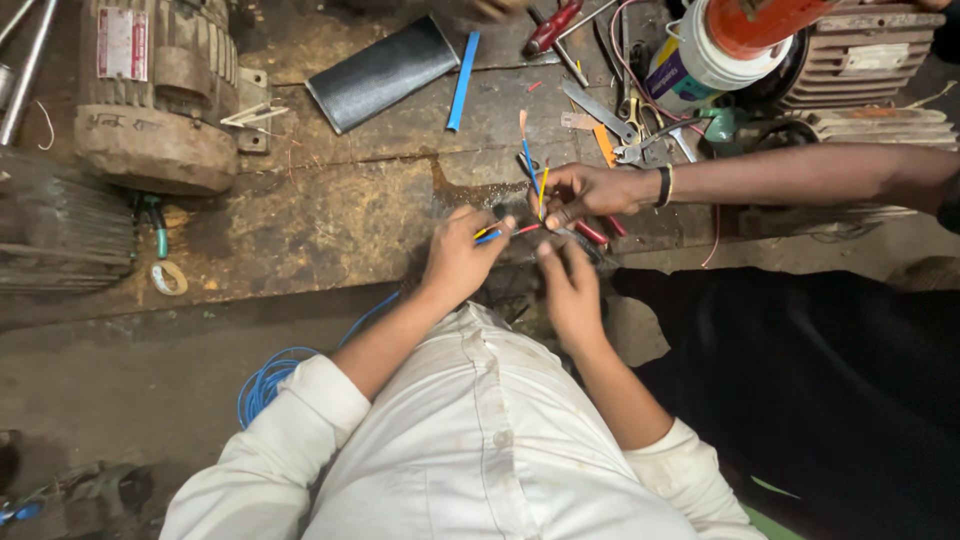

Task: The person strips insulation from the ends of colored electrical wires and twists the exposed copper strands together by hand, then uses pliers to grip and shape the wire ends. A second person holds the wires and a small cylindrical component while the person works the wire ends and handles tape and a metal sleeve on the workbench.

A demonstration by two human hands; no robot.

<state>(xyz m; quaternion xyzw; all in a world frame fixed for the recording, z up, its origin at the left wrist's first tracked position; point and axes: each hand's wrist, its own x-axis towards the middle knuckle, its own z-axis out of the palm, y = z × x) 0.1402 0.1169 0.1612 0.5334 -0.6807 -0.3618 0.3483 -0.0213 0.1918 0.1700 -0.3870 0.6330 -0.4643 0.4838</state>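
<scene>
My left hand (458, 255) pinches a short piece of thin coloured wire (500, 233), yellow, blue and red, at the edge of the worn workbench (330, 220). My right hand (567, 285) is just to the right of it, fingers curled near the same wire ends; whether it grips them I cannot tell. Another person's hand (580, 192), with a dark wristband, reaches in from the right and holds a bundle of blue, yellow and orange wires (533, 170) upright just above my hands.
An old electric motor (155, 90) stands at the back left. A black flat sleeve (382, 72), a blue strip (462, 80), pliers (640, 150) and a red-handled screwdriver (550, 28) lie behind. A white container (705, 60) and another motor (860, 60) sit back right. Blue cable coil (265, 385) lies below.
</scene>
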